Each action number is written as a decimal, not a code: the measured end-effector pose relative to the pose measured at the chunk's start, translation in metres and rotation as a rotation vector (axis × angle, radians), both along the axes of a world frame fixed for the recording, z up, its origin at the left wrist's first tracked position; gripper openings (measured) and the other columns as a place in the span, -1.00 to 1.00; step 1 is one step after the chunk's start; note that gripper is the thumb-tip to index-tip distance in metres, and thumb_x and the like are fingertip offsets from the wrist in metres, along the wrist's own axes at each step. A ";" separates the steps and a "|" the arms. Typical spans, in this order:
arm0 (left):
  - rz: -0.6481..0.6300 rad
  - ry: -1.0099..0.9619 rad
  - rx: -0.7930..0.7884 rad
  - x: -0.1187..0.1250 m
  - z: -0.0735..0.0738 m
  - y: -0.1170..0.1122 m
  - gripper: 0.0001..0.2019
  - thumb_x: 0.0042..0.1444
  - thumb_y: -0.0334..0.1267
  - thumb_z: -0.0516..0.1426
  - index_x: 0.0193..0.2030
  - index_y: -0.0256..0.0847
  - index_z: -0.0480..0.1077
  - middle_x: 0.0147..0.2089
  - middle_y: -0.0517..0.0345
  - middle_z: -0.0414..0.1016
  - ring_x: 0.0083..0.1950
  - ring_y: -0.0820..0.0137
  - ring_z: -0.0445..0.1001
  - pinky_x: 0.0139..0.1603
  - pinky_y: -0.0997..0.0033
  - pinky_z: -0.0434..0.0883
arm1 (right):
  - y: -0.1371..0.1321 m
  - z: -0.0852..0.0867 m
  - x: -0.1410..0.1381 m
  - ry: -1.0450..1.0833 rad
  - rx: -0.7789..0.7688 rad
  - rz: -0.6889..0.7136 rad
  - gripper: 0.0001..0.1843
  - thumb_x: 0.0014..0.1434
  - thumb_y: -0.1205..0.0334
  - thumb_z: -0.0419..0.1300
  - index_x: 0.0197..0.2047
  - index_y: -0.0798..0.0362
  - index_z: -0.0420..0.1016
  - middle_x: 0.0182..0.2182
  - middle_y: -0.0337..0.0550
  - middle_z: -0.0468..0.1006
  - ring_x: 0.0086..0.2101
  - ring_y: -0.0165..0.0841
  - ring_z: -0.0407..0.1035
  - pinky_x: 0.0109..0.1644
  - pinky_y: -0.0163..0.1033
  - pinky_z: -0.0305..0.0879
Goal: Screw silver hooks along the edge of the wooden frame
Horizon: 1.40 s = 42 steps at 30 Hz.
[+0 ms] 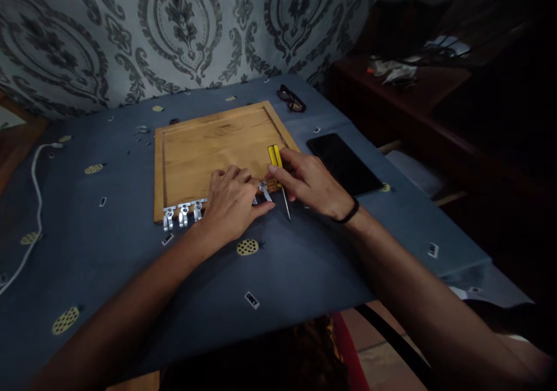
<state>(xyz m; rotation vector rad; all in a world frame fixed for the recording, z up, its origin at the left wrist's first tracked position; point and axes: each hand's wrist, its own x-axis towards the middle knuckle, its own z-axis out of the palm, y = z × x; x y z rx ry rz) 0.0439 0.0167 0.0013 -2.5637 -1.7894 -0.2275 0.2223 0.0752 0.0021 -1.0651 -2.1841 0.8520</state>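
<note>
A framed wooden board [209,147] lies on the cloth-covered table. Along its near edge runs a metal hook rail [183,213] with several silver hooks, partly hidden beneath my left hand. My left hand [232,199] grips the rail and the board's near edge, fingers bent over the wood and thumb beside a silver hook [264,191] toward the right end. My right hand [307,182] is closed round a screwdriver [274,156] with a yellow handle. Its thin shaft slants down past the board's near right edge, the tip apart from the hooks.
Right of the board lies a black tablet [343,162], with dark glasses [291,98] behind. Small metal pieces [141,130] are scattered at the board's far left. A white cable [38,199] curves along the table's left side. A patterned curtain [183,31] hangs at the back.
</note>
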 end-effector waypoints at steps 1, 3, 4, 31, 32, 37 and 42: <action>-0.002 -0.001 0.003 0.000 0.000 0.000 -0.64 0.27 0.05 0.27 -0.07 -0.24 0.59 -0.02 -0.07 0.61 0.13 -0.01 0.45 0.07 -0.01 0.32 | 0.000 0.000 0.000 0.001 -0.002 -0.001 -0.35 0.29 -0.50 -0.02 -0.37 -0.04 0.20 -0.55 -0.26 0.30 -0.50 -0.38 0.19 -0.38 -0.20 0.03; -0.008 -0.003 0.005 0.000 -0.001 0.000 -0.65 0.28 0.04 0.27 -0.07 -0.23 0.59 -0.02 -0.07 0.62 0.13 0.00 0.45 0.07 -0.01 0.32 | 0.000 0.001 0.000 -0.006 -0.010 0.006 -0.35 0.28 -0.51 -0.02 -0.37 -0.04 0.19 -0.54 -0.26 0.30 -0.50 -0.38 0.19 -0.37 -0.19 0.02; -0.010 -0.004 0.003 -0.001 -0.001 0.000 -0.65 0.28 0.04 0.27 -0.06 -0.23 0.59 -0.02 -0.06 0.62 0.13 0.00 0.45 0.07 -0.01 0.32 | 0.000 0.001 0.000 -0.013 -0.014 0.011 -0.35 0.28 -0.51 -0.02 -0.37 -0.04 0.18 -0.54 -0.26 0.30 -0.50 -0.38 0.20 -0.37 -0.19 0.02; 0.016 -0.015 -0.041 -0.001 0.003 0.002 -0.64 0.26 0.04 0.29 -0.05 -0.24 0.57 -0.04 -0.05 0.59 0.11 0.01 0.46 0.07 0.02 0.34 | 0.001 0.003 0.001 -0.048 -0.025 0.073 -0.36 0.28 -0.48 0.00 -0.37 -0.02 0.24 -0.55 -0.26 0.35 -0.49 -0.37 0.26 -0.38 -0.22 0.05; 0.016 -0.012 -0.044 -0.001 0.003 0.001 -0.64 0.26 0.04 0.28 -0.04 -0.24 0.57 -0.03 -0.05 0.59 0.11 0.01 0.46 0.08 0.02 0.34 | 0.001 0.003 0.001 -0.046 -0.027 0.075 -0.35 0.28 -0.49 -0.01 -0.37 -0.03 0.23 -0.55 -0.26 0.35 -0.49 -0.37 0.26 -0.38 -0.21 0.06; 0.029 -0.021 -0.054 0.000 0.004 0.000 -0.61 0.27 0.04 0.28 0.00 -0.27 0.54 0.03 -0.08 0.58 0.16 -0.02 0.47 0.11 0.00 0.34 | 0.001 0.004 0.001 -0.056 -0.023 0.065 -0.33 0.26 -0.53 -0.04 -0.40 -0.05 0.17 -0.55 -0.24 0.33 -0.49 -0.37 0.23 -0.38 -0.20 0.03; 0.034 -0.050 -0.054 0.000 0.004 -0.001 -0.61 0.26 0.00 0.29 0.07 -0.24 0.51 0.06 -0.07 0.59 0.15 0.00 0.47 0.11 0.00 0.34 | 0.001 0.005 0.001 -0.054 -0.023 0.069 -0.33 0.26 -0.54 -0.07 -0.40 -0.06 0.13 -0.54 -0.23 0.31 -0.47 -0.35 0.22 -0.37 -0.20 0.02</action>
